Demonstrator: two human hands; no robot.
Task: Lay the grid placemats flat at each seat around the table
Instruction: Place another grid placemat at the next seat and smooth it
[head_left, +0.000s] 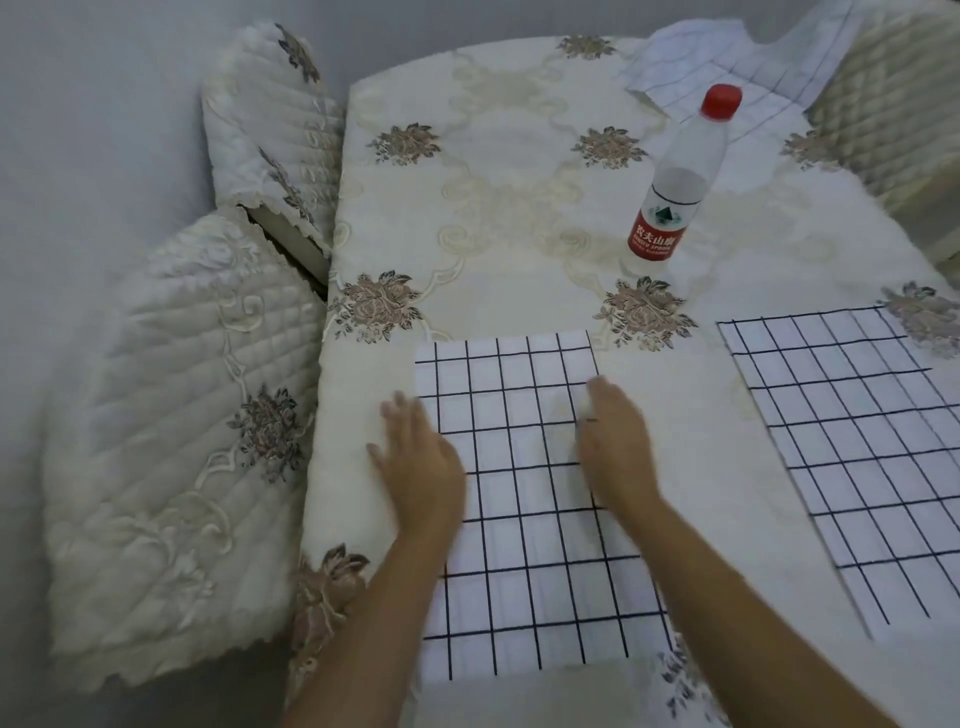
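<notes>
Near placemat (524, 525) sits flat at the tabletop (498, 301) front edge. Left hand (422, 470) is on its left border and right hand (617, 449) mid-mat. Fingers are straight and grip nothing, probably pressing out creases. Second placemat (852, 447) lies flat to the right. Far placemat (727, 67) looks rumpled and likely needs laying.

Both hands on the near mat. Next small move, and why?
Likely slide the left hand and right hand outward along the near placemat to press it flat: both lie open on its far half, the left across its left edge, and the frame is too blurred there to rule out a wrinkle.
</notes>
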